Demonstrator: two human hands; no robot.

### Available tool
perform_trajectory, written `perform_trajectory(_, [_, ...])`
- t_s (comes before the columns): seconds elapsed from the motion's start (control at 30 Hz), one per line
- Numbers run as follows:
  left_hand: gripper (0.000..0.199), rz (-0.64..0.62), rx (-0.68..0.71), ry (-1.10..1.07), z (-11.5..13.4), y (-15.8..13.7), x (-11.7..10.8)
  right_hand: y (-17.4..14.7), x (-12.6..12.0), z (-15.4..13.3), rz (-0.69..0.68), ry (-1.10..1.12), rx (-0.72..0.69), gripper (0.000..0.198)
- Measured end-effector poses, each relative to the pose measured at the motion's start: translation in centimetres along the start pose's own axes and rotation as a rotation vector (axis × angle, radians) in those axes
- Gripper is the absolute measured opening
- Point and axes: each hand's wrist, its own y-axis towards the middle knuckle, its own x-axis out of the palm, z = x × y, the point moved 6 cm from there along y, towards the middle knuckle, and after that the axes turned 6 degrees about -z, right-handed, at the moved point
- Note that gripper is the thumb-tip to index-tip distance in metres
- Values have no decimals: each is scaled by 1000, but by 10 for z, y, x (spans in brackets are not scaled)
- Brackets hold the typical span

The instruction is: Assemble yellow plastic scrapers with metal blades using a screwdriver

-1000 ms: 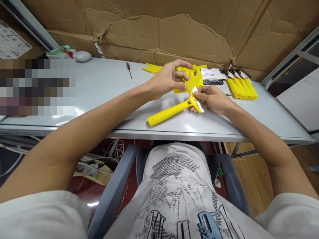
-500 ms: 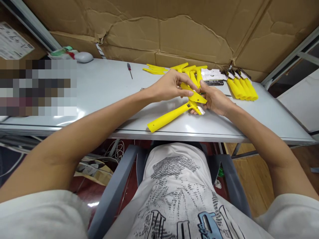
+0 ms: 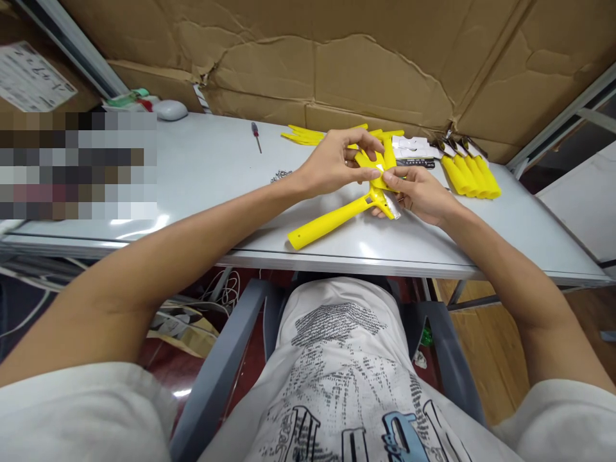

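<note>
My left hand (image 3: pixel 337 160) pinches a flat yellow plastic plate (image 3: pixel 366 163) between thumb and fingers. Meeting it there, the thumb and forefinger of my right hand (image 3: pixel 426 196) press on the same plate, where a small shiny white patch shows. Just under the plate is a yellow scraper handle (image 3: pixel 332 221), pointing toward the table's front left. Its wide head, with a strip of shiny metal (image 3: pixel 393 206) along the edge, rests on the lower fingers of my right hand. Those fingers are partly hidden.
Behind my hands lie loose yellow plastic parts (image 3: pixel 303 135). Several scrapers with yellow handles (image 3: pixel 471 176) stand in a row at right, beside white packaging (image 3: pixel 409 146). A screwdriver (image 3: pixel 255 136) and a pile of small screws (image 3: pixel 280 175) lie left. Cardboard (image 3: pixel 260 77) backs the table.
The yellow plate has been tilted up and back from the scraper head. My right thumb and forefinger have come onto it. The handle stays nearly in place.
</note>
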Motion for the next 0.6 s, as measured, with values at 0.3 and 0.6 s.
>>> perform_trajectory(0.3, [58,38,-26,-87,2,-2,2,-3,12,-5,54,61,139,66])
perform_trajectory(0.6, [41,130,70,173,0,-6,8,-4,14,-4,14,45,101,66])
